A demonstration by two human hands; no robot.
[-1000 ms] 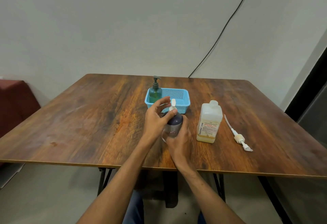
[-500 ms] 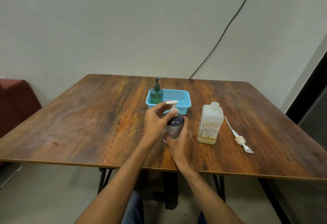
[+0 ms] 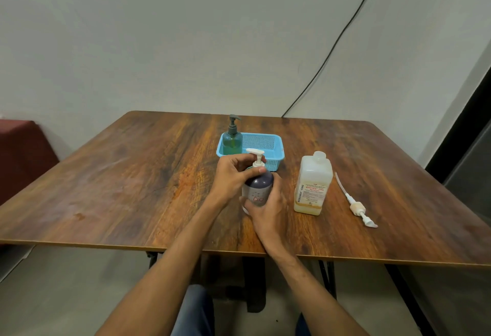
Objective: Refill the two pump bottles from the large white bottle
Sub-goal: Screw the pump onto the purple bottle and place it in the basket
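A dark purple pump bottle (image 3: 259,187) with a white pump head (image 3: 255,156) stands on the wooden table (image 3: 132,184) in front of me. My left hand (image 3: 232,173) pinches the pump's collar at the bottle's neck. My right hand (image 3: 268,209) grips the bottle's body from the near right side. The large white bottle (image 3: 313,185), open at the top, stands to the right of it. Its loose white pump with a long tube (image 3: 354,204) lies on the table further right. A green pump bottle (image 3: 232,139) stands in the left end of a blue basket (image 3: 265,145).
The blue basket sits just behind the purple bottle. A black cable (image 3: 334,43) runs down the wall behind the table. A dark red seat (image 3: 21,149) is at the far left, and a dark door frame (image 3: 467,133) at the right.
The white pump head has turned, its nozzle swinging round to point left. Both hands keep their hold on the purple bottle in the same place.
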